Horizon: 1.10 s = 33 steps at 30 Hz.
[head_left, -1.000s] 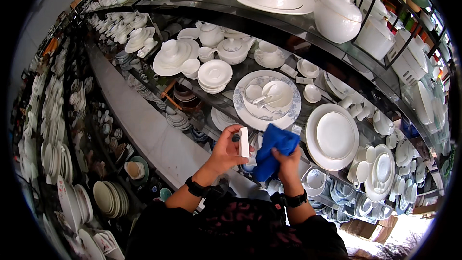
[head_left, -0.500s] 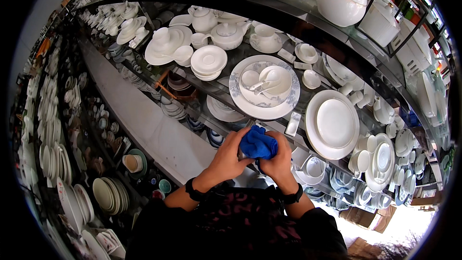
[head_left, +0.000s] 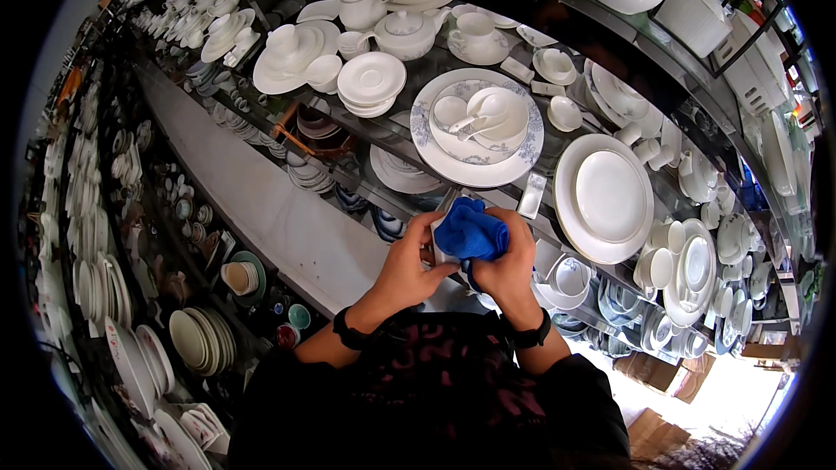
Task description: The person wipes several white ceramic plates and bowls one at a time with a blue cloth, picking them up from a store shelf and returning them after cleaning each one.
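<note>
My left hand [head_left: 409,263] and my right hand [head_left: 509,265] are pressed together in front of my chest, both wrapped around a bunched blue cloth [head_left: 470,231]. A small white piece [head_left: 440,252] shows at the cloth's left edge under my left fingers; most of it is hidden. Both wrists wear dark bands. Just above the hands runs the front edge of a glass shelf [head_left: 557,52], where a small white rectangular dish [head_left: 531,195] lies beside a large patterned plate [head_left: 427,135] holding bowls and spoons.
Glass shelves crowded with white plates [head_left: 605,196], cups, teapots [head_left: 405,32] and saucer stacks [head_left: 370,83] fill the view ahead and to the right. More stacked crockery lines the lower racks at the left [head_left: 205,339]. Cardboard boxes [head_left: 653,431] sit on the floor at lower right.
A second ago my left hand held a small white piece upright beside the cloth in my right hand. The hands then closed together, with the cloth bunched over the piece.
</note>
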### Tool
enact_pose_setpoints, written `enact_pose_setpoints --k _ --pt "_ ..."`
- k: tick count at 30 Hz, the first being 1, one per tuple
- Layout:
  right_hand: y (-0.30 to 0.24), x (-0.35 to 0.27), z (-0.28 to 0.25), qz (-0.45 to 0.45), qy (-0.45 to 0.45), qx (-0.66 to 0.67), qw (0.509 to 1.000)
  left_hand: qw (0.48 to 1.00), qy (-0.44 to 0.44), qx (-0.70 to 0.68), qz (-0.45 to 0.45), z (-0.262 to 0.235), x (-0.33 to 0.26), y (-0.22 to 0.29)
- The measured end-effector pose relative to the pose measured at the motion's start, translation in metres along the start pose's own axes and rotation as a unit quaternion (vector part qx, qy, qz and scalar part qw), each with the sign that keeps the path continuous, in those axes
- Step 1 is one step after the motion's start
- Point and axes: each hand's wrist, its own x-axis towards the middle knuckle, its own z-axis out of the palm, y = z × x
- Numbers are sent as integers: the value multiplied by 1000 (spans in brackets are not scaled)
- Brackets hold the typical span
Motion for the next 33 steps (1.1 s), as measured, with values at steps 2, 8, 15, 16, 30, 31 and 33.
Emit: enact_pose_setpoints --k 2,8,15,16,30,31,33 --pt "-2 -2 0 9 1 -9 1000 998 -20 -64 -1 0 -6 -5" --pt "-9 -7 6 -3 4 -14 1000 978 -72 -196 -3 -17 -9 -26" --pt "-30 -6 5 -88 -48 -7 995 952 56 -297 40 -11 -4 -28" --pt "-29 -6 5 -79 -55 -10 995 948 66 -309 41 -10 -3 -30" --pt "-16 -23 -1 -43 -58 27 997 947 121 -291 60 6 -7 -35" --pt "-15 -27 -1 -56 -61 24 996 931 158 -324 63 7 -3 -35" --pt "-9 -37 -8 -28 -64 34 997 924 147 -353 1 12 -2 -34"
